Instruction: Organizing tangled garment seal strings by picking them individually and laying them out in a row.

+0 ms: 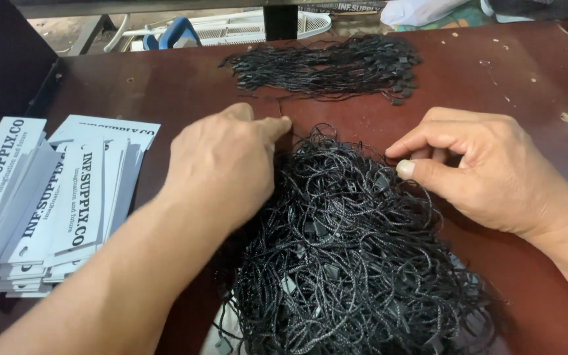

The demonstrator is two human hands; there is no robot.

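The tangled pile of black cords (356,263) lies between both hands on the dark red table (527,72), the left hand (225,164) pinching 1 thin strand at its far edge, the right hand (481,171) curled loosely, apparently holding nothing.

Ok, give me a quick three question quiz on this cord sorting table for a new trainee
1. True or false: the white card tags lie to the right of the tangled cord pile.
2. Which hand pinches a single cord at the pile's top edge: the left hand or the right hand?
3. What lies at the far side of the brown table?

Key: 1 false. 2 left hand. 3 a straightened cord bundle.
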